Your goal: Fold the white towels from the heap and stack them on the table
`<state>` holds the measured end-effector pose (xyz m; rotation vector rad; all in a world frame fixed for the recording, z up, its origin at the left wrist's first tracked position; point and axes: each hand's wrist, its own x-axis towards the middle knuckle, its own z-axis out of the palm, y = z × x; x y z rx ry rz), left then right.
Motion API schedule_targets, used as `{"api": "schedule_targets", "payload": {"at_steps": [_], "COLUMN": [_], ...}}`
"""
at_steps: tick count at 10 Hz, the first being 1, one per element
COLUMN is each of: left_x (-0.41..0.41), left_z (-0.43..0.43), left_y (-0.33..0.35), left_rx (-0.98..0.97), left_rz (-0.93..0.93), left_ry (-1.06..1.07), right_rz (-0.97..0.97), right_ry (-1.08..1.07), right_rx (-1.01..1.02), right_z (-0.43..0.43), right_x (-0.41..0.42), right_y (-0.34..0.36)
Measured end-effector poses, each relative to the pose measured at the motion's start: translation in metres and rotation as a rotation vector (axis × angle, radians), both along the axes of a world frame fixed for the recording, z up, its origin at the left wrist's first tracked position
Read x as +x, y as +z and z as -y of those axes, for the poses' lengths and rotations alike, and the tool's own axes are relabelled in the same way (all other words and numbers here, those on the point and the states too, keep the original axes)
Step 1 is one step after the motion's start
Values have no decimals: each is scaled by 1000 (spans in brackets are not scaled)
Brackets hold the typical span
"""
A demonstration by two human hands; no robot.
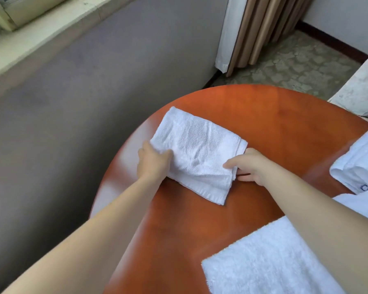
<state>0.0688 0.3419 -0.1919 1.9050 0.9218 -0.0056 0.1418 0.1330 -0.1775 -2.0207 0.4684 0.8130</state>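
Observation:
A folded white towel lies on the round orange-brown table, toward its left edge. My left hand grips the towel's near-left edge, fingers curled under the cloth. My right hand pinches the towel's near-right corner, thumb on top and fingers beneath the layers. A second white towel lies flat at the table's near right, partly under my right forearm. More white cloth with dark lettering sits heaped at the right edge of the table.
A grey wall runs along the left, close to the table's left rim. Beige curtains hang at the back. A pale upholstered seat stands at the far right. Patterned floor shows beyond the table.

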Motion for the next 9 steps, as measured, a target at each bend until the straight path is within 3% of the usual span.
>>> {"api": "schedule_targets", "payload": {"at_steps": [1, 2, 3, 4, 5, 6, 7, 8, 9], "left_x": [-22, -54, -78, -88, -90, -84, -85, -104, -108], "left_z": [20, 35, 50, 52, 46, 46, 57, 68, 66], "left_y": [0, 6, 17, 25, 30, 27, 24, 12, 22], "left_rx": [-181, -403, -487, -482, -395, -269, -261, -312, -62], "left_rz": [-70, -264, -499, -646, -551, -132, -62, -214, -162], "left_ry": [7, -150, -372, -515, -406, -89, -93, -189, -166], "right_rz": [268, 437, 345, 117, 64, 35, 15, 94, 307], "right_ry": [27, 210, 399, 500, 546, 551, 615, 639, 535], "right_rx": [-132, -276, -446, -534, -594, -610, -599, -631, -555], "right_z": [8, 24, 34, 45, 55, 60, 62, 66, 67], "right_x": [4, 6, 1, -5, -9, -10, -15, -22, -24], "right_y": [-5, 4, 13, 19, 26, 35, 32, 18, 24]}}
